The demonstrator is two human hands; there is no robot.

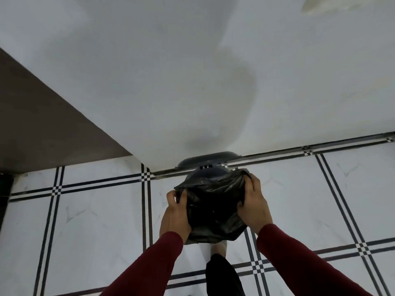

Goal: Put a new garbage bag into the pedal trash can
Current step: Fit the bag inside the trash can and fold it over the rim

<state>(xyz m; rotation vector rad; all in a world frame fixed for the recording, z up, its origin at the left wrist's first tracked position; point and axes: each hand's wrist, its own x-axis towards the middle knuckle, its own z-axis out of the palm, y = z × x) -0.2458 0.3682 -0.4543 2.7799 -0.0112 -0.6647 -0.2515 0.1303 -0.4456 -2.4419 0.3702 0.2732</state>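
Note:
A black garbage bag (213,210) hangs crumpled between both hands, in front of me and above the floor. My left hand (175,216) grips its left edge and my right hand (254,208) grips its right edge, holding the mouth apart. Behind the bag stands the dark pedal trash can (208,160) against the wall, its lid raised and leaning on the wall. The bag hides most of the can's opening and body. Both arms wear dark red sleeves.
A white wall (192,71) rises right behind the can. The floor (96,221) has white tiles with dark line patterns. A brown surface (42,124) stands at the left. My foot and dark trouser leg (222,268) show below the bag.

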